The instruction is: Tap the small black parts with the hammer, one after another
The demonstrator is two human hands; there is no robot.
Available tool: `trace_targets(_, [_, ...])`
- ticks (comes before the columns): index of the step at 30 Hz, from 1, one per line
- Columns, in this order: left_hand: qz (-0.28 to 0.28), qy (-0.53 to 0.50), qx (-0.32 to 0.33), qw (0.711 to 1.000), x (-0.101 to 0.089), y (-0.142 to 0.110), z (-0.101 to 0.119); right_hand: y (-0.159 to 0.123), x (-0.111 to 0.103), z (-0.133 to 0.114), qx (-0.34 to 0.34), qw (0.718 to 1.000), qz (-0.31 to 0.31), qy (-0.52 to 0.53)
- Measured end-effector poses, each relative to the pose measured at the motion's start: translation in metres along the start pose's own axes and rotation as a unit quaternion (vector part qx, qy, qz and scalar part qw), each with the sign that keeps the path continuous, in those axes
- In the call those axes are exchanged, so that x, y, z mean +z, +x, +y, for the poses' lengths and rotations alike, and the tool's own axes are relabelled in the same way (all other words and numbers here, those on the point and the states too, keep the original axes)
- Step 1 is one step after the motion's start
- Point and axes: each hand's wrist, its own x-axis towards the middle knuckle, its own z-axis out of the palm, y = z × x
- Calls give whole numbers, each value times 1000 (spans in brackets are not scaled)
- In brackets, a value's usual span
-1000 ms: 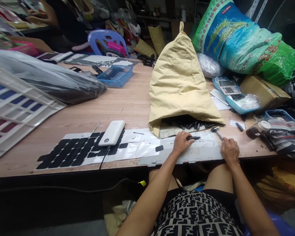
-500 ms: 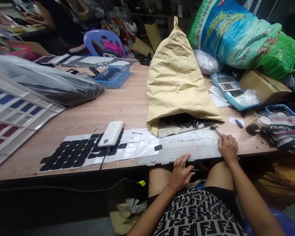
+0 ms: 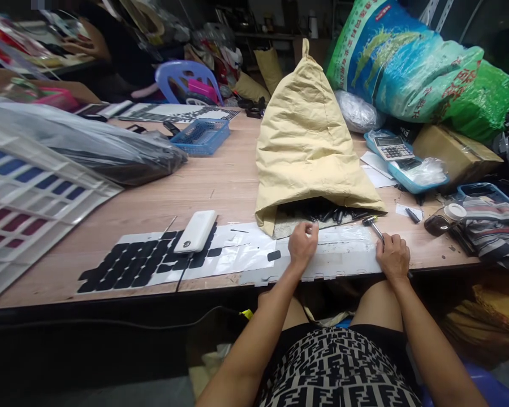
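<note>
My right hand (image 3: 393, 257) is closed around the handle of a small hammer (image 3: 376, 228), whose metal head rests near the right end of a greyish plastic-covered sheet (image 3: 350, 260). Over the middle of that sheet, just before the mouth of a yellow sack (image 3: 307, 141), is my left hand (image 3: 303, 244). Its fingers are curled together, and anything inside them is hidden. Small black parts (image 3: 337, 215) lie in the sack's mouth. One black sticker (image 3: 274, 255) sits to the left of my left hand.
A white power bank (image 3: 195, 232) lies on a sheet of black stickers (image 3: 131, 263). Left stand a white plastic crate (image 3: 38, 198) and a blue basket (image 3: 203, 135). A calculator (image 3: 392, 148), sunglasses (image 3: 436, 223) and a cardboard box (image 3: 453, 155) are right. Another person (image 3: 114, 48) sits behind.
My left hand has risen from the table's front edge to the sack's mouth, and its fingers have curled in. The right hand stays on the hammer. The view has shifted slightly.
</note>
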Motion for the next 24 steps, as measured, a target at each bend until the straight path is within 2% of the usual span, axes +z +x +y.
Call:
trace_targets(3, [-5,94,-115,989,5,61,6,0,0,0,0,1000,2,2])
trace_targets(6, [-38,156,-154,975,9,85,2,-1,0,0,1,1000,0,2])
trace_targets(9, [-50,165,-138,975,6,77,-11,-1,0,-1,3,1000,-4,1])
trace_targets(12, [-46,174,-82,980,-5,55,-26,-1,-1,-1,2,1000,-5,4])
trace_targets(15, [-47,168,31,984,-10,31,-37,0,-1,-1,2,1000,-5,6])
trace_targets(19, [-108,89,174,975,1,14,-40,0,-1,-1,4,1000,-4,5])
trace_targets(21, [-128,58,194,971,11,12,-37,0,0,0,7,1000,-4,12])
trace_targets(24, [-140,30,176,974,19,16,-34,2,1,4,11,999,-13,43])
